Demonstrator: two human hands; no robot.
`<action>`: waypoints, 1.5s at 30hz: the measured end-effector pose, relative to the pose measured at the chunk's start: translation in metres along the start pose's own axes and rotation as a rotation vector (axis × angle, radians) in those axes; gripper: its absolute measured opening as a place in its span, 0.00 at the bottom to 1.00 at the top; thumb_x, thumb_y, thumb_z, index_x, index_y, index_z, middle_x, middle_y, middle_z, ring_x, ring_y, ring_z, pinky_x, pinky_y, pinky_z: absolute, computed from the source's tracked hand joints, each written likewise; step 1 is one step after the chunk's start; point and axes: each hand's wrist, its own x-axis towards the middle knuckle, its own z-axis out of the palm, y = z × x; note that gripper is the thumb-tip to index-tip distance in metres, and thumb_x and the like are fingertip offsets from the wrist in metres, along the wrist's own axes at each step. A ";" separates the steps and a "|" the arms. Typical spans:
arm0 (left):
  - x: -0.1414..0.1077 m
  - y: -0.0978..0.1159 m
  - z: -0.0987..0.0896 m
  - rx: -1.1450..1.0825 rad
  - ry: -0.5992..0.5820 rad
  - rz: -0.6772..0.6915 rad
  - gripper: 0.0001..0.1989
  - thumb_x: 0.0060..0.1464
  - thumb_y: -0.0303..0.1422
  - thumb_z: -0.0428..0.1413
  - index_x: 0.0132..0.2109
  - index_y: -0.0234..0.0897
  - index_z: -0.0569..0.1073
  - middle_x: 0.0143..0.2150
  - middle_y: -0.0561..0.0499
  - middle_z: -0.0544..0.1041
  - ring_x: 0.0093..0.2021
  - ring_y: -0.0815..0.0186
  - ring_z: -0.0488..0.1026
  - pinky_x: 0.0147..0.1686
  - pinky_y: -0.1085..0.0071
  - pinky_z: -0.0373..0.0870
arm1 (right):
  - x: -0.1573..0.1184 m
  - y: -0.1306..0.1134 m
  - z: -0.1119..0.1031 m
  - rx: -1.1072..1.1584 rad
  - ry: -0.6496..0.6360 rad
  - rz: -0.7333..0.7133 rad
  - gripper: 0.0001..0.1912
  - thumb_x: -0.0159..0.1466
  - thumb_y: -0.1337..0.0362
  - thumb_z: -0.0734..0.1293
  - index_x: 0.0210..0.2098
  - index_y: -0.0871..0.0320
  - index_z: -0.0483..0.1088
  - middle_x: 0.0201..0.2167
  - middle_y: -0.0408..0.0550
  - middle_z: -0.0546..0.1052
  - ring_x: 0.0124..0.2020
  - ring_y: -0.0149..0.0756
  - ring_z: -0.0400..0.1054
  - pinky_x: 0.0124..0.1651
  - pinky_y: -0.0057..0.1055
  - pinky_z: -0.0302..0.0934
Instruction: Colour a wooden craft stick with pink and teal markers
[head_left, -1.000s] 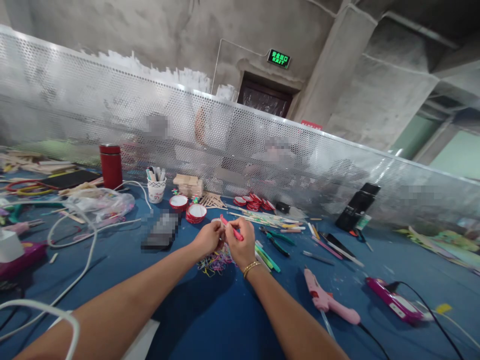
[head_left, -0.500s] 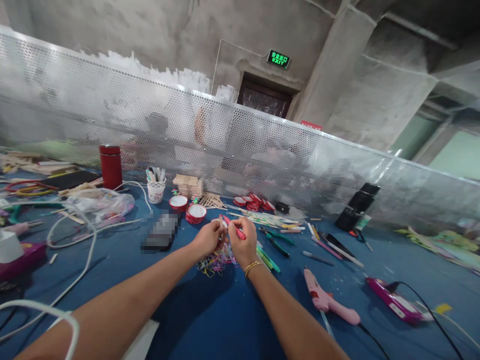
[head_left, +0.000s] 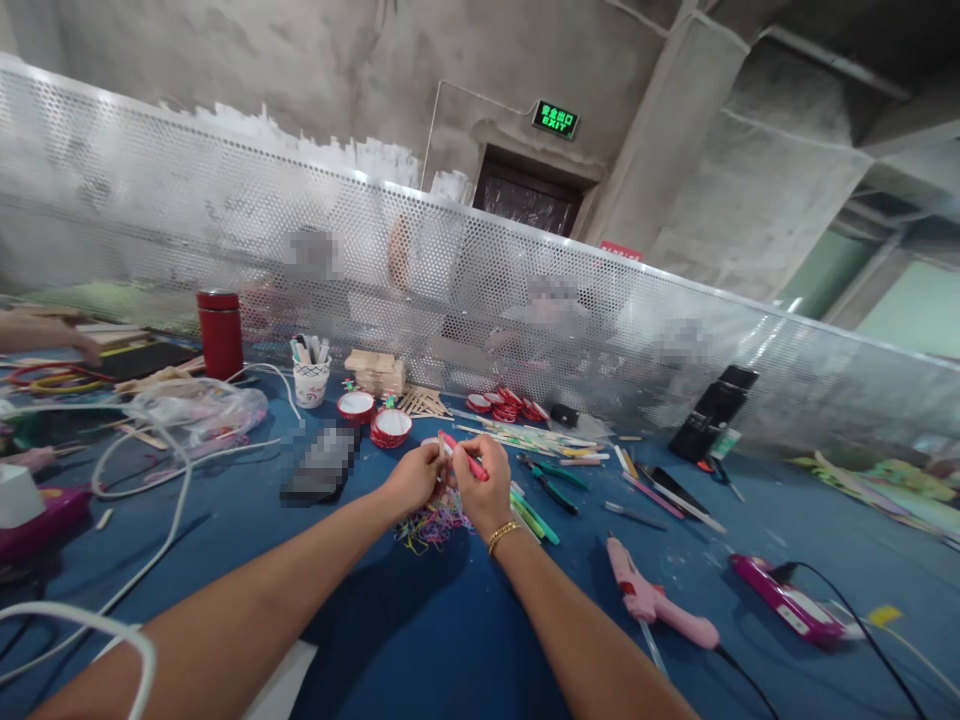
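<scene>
My right hand [head_left: 486,492] is closed around a pinkish-red pen [head_left: 477,467], its tip angled up and left toward my other hand. My left hand [head_left: 413,480] pinches a small pale piece, too small and covered by fingers to name, right against the pen's tip. Below both hands lies a tangle of thin coloured bands [head_left: 431,528]. Green pens [head_left: 535,515] lie just right of my right wrist, and green-handled pliers [head_left: 553,486] lie beyond them. Round red containers with white insides [head_left: 391,427] stand behind my left hand.
A pink glue gun [head_left: 651,596] lies at right, near a purple power strip [head_left: 787,600]. At left are a pixelated dark phone-like slab [head_left: 321,465], a paper cup of pens [head_left: 310,380], a red flask [head_left: 220,335] and white cables. A perforated metal screen [head_left: 450,270] stands behind.
Another person's hand has come in at the far left, over the wood pieces and black slab. My own hands stay in nearly the same place, the pen shifting slightly in the right.
</scene>
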 end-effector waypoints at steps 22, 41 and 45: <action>0.004 -0.008 -0.007 0.129 -0.037 0.074 0.13 0.57 0.40 0.52 0.28 0.39 0.63 0.17 0.58 0.66 0.13 0.74 0.57 0.15 0.76 0.50 | 0.002 0.000 0.000 0.022 0.003 0.007 0.08 0.63 0.61 0.62 0.29 0.55 0.68 0.27 0.43 0.74 0.34 0.37 0.65 0.43 0.34 0.56; 0.002 0.001 -0.004 0.095 -0.009 0.116 0.12 0.58 0.39 0.52 0.30 0.37 0.65 0.19 0.57 0.67 0.15 0.74 0.60 0.16 0.76 0.53 | 0.002 -0.002 -0.003 0.009 0.020 -0.029 0.07 0.63 0.63 0.63 0.29 0.56 0.67 0.27 0.44 0.74 0.33 0.36 0.65 0.44 0.34 0.57; 0.000 0.001 -0.006 0.114 -0.008 0.142 0.12 0.58 0.39 0.51 0.29 0.37 0.64 0.19 0.57 0.67 0.16 0.74 0.62 0.17 0.77 0.54 | 0.002 -0.003 -0.002 0.022 0.016 -0.023 0.07 0.63 0.63 0.63 0.29 0.56 0.68 0.27 0.44 0.74 0.33 0.36 0.65 0.43 0.34 0.57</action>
